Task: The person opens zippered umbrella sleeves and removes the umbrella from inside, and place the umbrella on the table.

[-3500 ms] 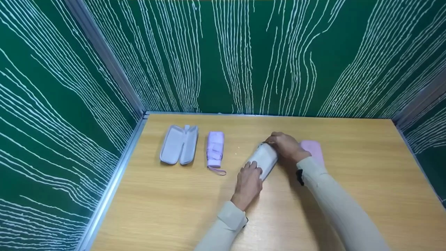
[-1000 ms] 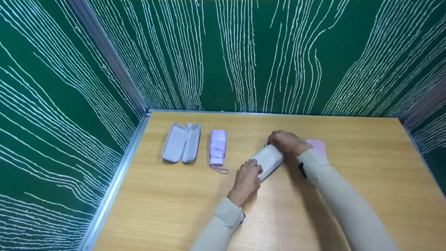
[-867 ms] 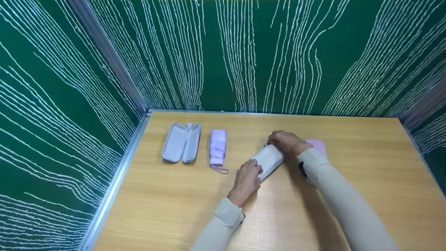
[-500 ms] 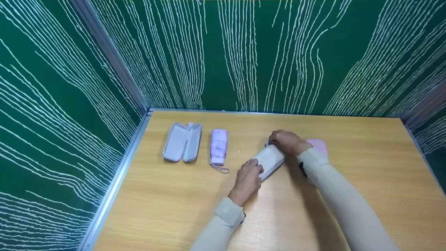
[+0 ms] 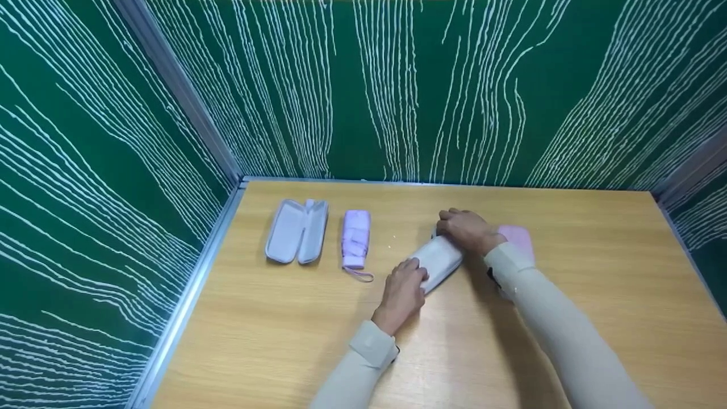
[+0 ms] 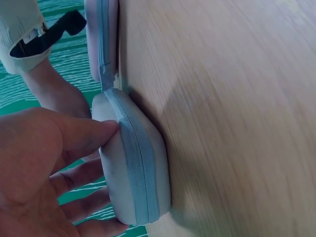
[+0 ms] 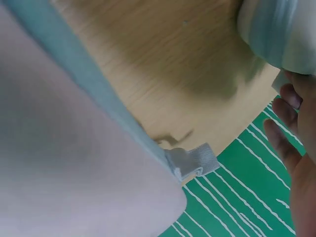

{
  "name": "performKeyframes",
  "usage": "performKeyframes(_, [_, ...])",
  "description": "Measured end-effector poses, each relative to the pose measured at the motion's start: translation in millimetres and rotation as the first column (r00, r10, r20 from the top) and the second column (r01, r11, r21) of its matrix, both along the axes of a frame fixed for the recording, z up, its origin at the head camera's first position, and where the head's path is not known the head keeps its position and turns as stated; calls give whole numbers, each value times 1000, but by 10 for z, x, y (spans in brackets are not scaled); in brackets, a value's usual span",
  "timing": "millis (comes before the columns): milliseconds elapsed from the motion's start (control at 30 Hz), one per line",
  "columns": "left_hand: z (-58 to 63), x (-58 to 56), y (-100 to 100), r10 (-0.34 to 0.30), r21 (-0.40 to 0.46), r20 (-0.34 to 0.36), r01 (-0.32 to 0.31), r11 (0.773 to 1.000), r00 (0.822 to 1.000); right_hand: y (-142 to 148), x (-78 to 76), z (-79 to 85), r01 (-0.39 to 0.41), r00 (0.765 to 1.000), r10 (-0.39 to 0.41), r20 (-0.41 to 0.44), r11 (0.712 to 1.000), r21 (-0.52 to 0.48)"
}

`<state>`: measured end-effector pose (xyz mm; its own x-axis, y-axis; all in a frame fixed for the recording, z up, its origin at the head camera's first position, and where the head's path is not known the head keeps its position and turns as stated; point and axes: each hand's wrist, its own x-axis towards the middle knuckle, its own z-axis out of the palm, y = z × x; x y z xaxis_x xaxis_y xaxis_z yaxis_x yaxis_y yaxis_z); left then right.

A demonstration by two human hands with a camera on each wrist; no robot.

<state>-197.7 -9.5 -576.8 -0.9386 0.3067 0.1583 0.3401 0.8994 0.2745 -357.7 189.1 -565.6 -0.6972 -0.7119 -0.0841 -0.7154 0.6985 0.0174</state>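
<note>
A pale grey zip-up hard case (image 5: 436, 262) lies slantwise on the table between both hands, its zip closed along the side seen in the left wrist view. My left hand (image 5: 400, 288) holds the near end; in the left wrist view the thumb presses by the zip band (image 6: 140, 168) and the fingers reach round the far side. My right hand (image 5: 464, 230) is at the far end with fingers bent over the corner. In the right wrist view its fingers (image 7: 289, 126) meet the case's end beside a small grey tab (image 7: 280, 81). The zip pull is hidden.
A pink case (image 5: 515, 238) lies partly behind the right forearm, its fabric tab (image 7: 197, 160) showing in the right wrist view. At left are an opened grey case (image 5: 287, 233) and a folded purple umbrella (image 5: 356, 238) with a wrist strap. Green walls with white lines enclose the table.
Compared with 3.5 s ago, the case's far end has swung slightly to the right, the right hand staying on it. Over the last second both hands have hardly moved.
</note>
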Motion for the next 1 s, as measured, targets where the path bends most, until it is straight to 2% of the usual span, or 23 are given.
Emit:
performKeyframes(300, [1, 18, 11, -9, 14, -31, 10, 1000, 999, 99, 48, -10, 19, 998, -17, -61, 999, 29])
performKeyframes(467, [-9, 22, -1, -25, 0, -121, 26, 1000, 992, 128, 91, 10, -17, 990, 23, -137, 999, 41])
performKeyframes(567, [-26, 20, -7, -36, -1, -152, 36, 999, 988, 145, 114, 17, -23, 988, 32, -154, 998, 61])
performKeyframes(867, [-27, 28, -2, -32, 3, -148, 33, 999, 988, 202, 219, 37, -26, 978, 51, -201, 992, 126])
performKeyframes(1000, [-7, 31, 11, -27, -7, -138, 26, 1000, 990, 227, 278, 54, -13, 980, 42, -197, 989, 146])
